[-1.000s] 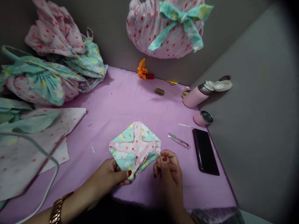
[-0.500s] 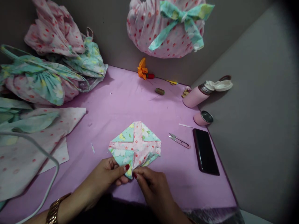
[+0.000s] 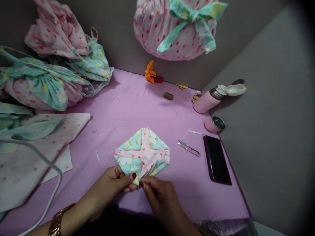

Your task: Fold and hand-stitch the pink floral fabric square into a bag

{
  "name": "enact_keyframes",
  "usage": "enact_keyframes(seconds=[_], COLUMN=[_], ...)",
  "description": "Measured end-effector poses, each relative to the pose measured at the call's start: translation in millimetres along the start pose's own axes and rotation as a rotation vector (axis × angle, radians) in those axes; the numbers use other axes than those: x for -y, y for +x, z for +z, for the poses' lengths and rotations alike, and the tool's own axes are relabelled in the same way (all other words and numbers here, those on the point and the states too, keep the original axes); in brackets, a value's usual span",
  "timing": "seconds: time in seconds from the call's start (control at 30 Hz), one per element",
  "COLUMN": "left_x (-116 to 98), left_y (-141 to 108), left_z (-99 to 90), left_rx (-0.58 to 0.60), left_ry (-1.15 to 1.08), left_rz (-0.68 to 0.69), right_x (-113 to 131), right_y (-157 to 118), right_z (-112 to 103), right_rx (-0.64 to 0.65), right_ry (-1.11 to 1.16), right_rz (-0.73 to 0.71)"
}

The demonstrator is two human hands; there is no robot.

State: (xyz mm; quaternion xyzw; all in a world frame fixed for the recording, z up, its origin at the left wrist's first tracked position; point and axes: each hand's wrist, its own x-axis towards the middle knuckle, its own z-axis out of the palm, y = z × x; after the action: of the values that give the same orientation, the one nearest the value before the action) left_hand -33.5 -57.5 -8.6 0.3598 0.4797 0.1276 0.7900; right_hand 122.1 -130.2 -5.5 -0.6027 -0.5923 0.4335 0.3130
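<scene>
We have the patchwork fabric piece (image 3: 145, 154) before us, near the near edge of the desk (image 3: 211, 203) and a little right of its middle, its pink bands crossing between green floral corners. Three of those corners lie fairly flat with crisp edges, and we take them to be the done part; the one nearest our right hand (image 3: 162, 196) puckers and gapes, so we judge that it is what is left to neaten. Our left hand (image 3: 110, 182) has its grip pinching the piece's near tip, thumb on top, while our right hand's grip is pressed together at that same tip, against the fabric; whether a needle sits in it, we cannot tell. To the right of the piece lie the thread snips (image 3: 189, 149), then the smartphone (image 3: 217, 160) along the right edge, with the metal-lined cup (image 3: 214, 124) beyond it and the pink bottle (image 3: 205, 101), lid open, by the far right corner. Toward the far edge we see the brown thread spool (image 3: 168, 96) and, farther back, the red spool (image 3: 158, 79) touching an orange scrap (image 3: 150, 72). Loose dotted cloth (image 3: 17, 167) spreads over the left side, under a pale cable (image 3: 55, 167), and drawstring bags (image 3: 44, 83) crowd the far left corner. Grey walls (image 3: 270, 114) enclose us, and a bow-tied pink bag (image 3: 152, 36) shows above the far edge.
</scene>
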Motion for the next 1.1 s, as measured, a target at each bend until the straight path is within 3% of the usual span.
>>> enact_keyframes(seconds=[0.47,1.1], left_x=[4,-5], left_y=[2,0], left_z=[-3.3,0.0], left_rx=[-0.01,-0.017], left_ry=[0.068,0.16], left_rz=[0.062,0.128], right_x=[1,-2], right_y=[5,10], right_z=[4,12], right_rx=[0.018,-0.046], right_ry=[-0.206,-0.02], right_rz=[0.028,0.055])
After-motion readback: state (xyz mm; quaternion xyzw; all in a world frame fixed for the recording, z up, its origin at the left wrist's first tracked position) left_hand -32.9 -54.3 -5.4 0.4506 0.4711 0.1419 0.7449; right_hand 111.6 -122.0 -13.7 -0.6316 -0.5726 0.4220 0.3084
